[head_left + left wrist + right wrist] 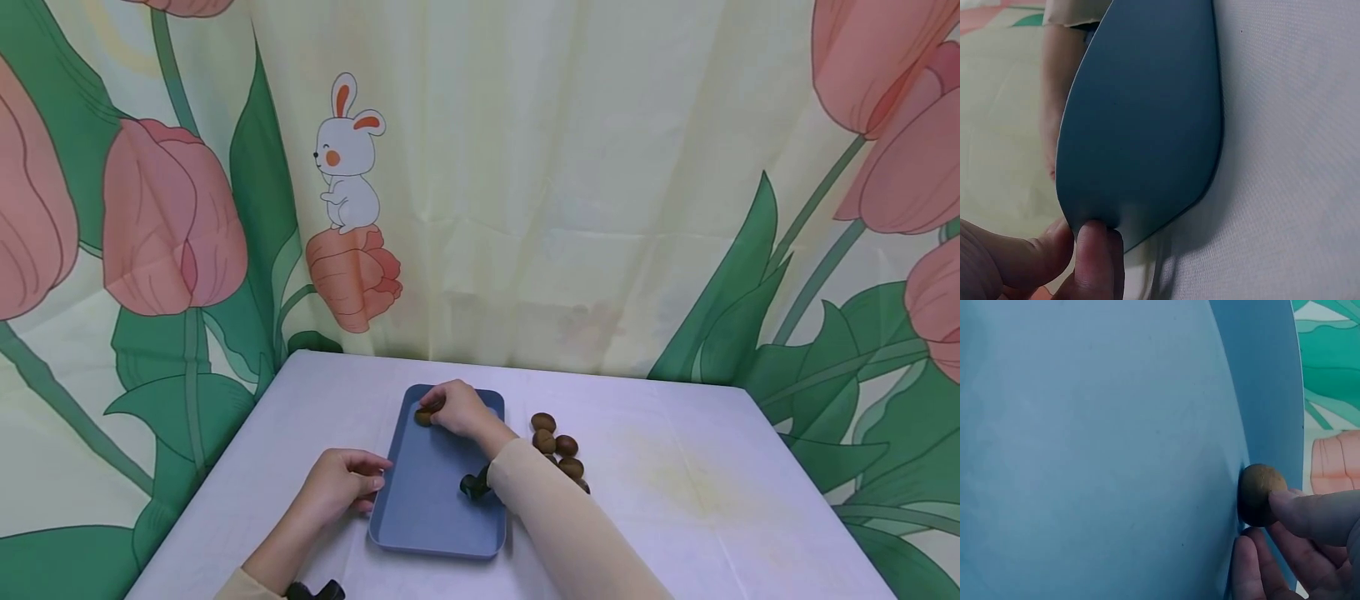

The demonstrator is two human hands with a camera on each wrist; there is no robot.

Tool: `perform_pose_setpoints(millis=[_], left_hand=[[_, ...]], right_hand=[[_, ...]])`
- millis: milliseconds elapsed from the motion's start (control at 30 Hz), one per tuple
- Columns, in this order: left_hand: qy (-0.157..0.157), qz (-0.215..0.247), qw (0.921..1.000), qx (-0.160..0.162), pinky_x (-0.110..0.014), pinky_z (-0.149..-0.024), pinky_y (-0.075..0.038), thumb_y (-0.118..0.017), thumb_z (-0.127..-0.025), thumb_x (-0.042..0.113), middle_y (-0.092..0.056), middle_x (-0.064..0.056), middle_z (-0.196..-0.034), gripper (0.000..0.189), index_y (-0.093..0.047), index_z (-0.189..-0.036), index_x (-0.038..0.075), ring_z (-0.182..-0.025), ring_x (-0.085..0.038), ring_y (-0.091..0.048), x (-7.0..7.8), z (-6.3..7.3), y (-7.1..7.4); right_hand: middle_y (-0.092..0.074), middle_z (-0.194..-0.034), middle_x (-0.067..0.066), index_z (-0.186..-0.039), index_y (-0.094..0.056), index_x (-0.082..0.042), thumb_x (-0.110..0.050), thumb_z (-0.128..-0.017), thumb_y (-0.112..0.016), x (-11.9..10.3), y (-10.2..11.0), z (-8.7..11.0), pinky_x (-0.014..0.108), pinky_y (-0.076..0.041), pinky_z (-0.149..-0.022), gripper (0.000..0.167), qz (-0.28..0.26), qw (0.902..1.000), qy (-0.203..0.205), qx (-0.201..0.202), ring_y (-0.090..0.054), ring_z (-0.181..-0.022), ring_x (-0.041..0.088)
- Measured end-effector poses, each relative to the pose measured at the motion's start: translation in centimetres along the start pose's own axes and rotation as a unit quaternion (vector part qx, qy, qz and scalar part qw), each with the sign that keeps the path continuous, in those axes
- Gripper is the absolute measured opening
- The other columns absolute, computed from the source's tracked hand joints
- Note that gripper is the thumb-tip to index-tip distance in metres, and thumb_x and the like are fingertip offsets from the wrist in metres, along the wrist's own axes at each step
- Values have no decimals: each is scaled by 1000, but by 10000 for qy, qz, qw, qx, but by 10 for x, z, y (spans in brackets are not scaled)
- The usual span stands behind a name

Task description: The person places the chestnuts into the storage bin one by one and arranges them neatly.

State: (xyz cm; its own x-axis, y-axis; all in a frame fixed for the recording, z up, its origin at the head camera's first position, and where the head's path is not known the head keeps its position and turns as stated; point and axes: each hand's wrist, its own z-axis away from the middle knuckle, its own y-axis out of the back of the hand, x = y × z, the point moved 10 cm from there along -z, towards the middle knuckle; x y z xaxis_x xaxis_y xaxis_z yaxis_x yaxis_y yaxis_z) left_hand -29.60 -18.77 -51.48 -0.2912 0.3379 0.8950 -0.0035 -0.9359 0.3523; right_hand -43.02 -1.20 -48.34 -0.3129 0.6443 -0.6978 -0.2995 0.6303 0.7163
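Note:
A shallow blue-grey tray (431,512) lies lengthwise on the white table. My left hand (345,483) pinches its left rim, thumb and fingertips right at the edge in the left wrist view. At the tray's far left corner, my right hand (459,408) holds a small round brown chestnut-like piece (1261,495) between thumb and fingers. In the right wrist view the piece sits against the tray's wall, its exact kind not clear. Several similar brown pieces (543,423) are grouped on the table just right of the tray, partly hidden by the right sleeve.
White cloth covers the table (660,467). A curtain (510,183) with tulips and a rabbit hangs behind its far edge. Black wrist-camera parts (474,486) show under the right forearm, over the tray, and by the left sleeve (247,587).

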Motion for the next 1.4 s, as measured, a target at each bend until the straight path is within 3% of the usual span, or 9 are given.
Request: perform_pose_setpoints(millis=[767, 933, 1167, 1400], left_hand=[[-61, 27, 10000, 43, -33, -60, -64, -77, -91, -8, -75, -10, -96, 24, -83, -112, 4, -73, -17, -69, 2, 1, 0], [9, -29, 10000, 33, -34, -62, -65, -76, -93, -6, -74, -11, -99, 24, -83, -113, 4, -75, -18, -68, 1, 2, 0], [52, -55, 10000, 47, -33, -62, -65, -76, -93, -6, -74, -12, -100, 24, -83, -113, 4, -76, -19, -66, 1, 2, 0], [54, -96, 9999, 68, -32, -62, -64, -76, -93, -6, -72, -12, -98, 24, -83, -113, 4, -75, -19, -66, 1, 3, 0]], right_hand=[[-82, -109, 3, -113, -85, -13, -6, -96, -79, -4, 1, 0, 41, -60, -96, 19, 31, 9998, -103, 167, -71, -100, 18], [-81, -110, 6, -113, -84, -10, -4, -95, -78, -4, 10, 4, 40, -60, -92, 20, -134, 9996, -71, 221, -70, -98, 19], [-81, -112, 5, -113, -84, -16, -6, -94, -79, 0, 28, 9, 36, -61, -88, 22, -424, 9987, -75, 285, -70, -97, 16], [-81, -117, 7, -119, -82, -12, -7, -94, -80, 5, 49, 23, 37, -63, -92, 25, -589, 9979, 24, 279, -74, -105, 20]])
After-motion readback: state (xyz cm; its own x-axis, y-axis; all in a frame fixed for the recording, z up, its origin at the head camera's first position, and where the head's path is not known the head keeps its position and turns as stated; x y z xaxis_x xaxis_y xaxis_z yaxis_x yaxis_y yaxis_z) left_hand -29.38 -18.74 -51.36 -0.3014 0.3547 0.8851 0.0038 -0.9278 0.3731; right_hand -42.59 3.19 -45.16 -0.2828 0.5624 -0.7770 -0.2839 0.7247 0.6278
